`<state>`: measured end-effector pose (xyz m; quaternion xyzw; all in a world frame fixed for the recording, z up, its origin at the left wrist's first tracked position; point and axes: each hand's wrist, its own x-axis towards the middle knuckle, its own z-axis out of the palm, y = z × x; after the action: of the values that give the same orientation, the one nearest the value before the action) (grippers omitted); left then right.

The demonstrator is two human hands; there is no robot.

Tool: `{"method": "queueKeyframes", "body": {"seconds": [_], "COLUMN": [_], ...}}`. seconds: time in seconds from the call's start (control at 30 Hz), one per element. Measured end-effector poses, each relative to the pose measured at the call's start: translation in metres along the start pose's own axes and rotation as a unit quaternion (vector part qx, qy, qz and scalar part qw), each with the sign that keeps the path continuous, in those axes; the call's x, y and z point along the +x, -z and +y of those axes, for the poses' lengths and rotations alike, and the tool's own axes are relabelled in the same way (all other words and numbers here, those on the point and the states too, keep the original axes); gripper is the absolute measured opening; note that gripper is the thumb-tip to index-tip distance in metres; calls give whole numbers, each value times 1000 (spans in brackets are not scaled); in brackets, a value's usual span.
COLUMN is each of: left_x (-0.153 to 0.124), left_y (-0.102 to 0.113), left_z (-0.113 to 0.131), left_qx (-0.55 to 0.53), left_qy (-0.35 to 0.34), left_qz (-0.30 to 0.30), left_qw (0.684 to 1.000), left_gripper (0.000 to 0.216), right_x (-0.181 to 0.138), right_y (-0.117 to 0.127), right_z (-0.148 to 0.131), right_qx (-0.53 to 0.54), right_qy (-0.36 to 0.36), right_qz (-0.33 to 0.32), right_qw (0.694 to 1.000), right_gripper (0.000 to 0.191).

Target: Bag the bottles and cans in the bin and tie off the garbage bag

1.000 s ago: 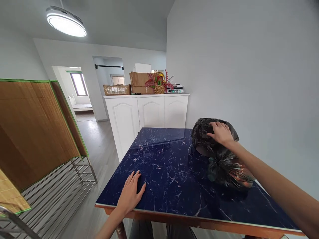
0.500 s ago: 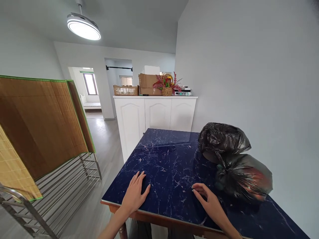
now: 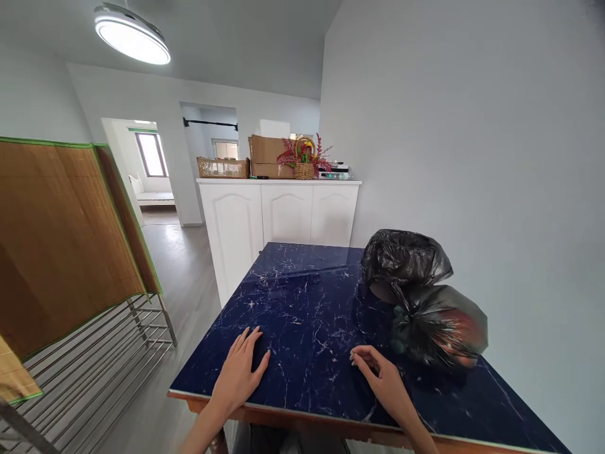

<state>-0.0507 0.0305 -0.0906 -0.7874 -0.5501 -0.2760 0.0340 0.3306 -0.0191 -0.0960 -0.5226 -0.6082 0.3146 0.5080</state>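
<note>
My left hand (image 3: 239,373) lies palm down near the front left edge of the dark blue, marble-patterned table (image 3: 307,328). Its fingers are stretched out with the thumb apart, and it holds nothing. To the right, my right hand (image 3: 382,379) rests on its side on the same tabletop. Its fingers curl so that the thumb and index tips come together, and no object shows between them. Just beyond that hand sits a knotted black plastic bag (image 3: 444,328) with something reddish showing through. Behind it, touching, stands a second black plastic bag (image 3: 404,258).
A white cabinet (image 3: 283,214) stands behind the table, carrying cardboard boxes (image 3: 271,154) and a flower basket (image 3: 304,169). At the left, a metal rack (image 3: 113,353) has a bamboo mat (image 3: 57,233) draped over it. A plain wall (image 3: 449,126) borders the right side.
The view has turned slightly right, so everything sits further left in the picture. My right thumb and index tips look closer together; both hands stay at the same places on the table.
</note>
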Motion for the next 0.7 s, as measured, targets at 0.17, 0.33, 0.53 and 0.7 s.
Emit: {"method": "queueKeyframes", "body": {"seconds": [0.17,0.33,0.53,0.7], "left_x": [2,3,2,3], "left_y": [0,0,-1,-1], "left_z": [3,7,7,5], "left_qx": [-2,-7,-14,-14], "left_qy": [0,-4,-2,-3], "left_qz": [-1,6,11,1], "left_qw": [1000,1000,1000,1000], "left_gripper": [49,46,46,49], "right_x": [0,-1,-2,-3], "right_y": [1,3,4,2], "right_z": [-4,-2,-2,-5], "right_qx": [-10,-20,-32,-52], "right_qy": [0,-3,14,40], "right_qz": [2,-2,-4,6], "right_qw": [1000,1000,999,998], "right_gripper": [44,45,44,40]}}
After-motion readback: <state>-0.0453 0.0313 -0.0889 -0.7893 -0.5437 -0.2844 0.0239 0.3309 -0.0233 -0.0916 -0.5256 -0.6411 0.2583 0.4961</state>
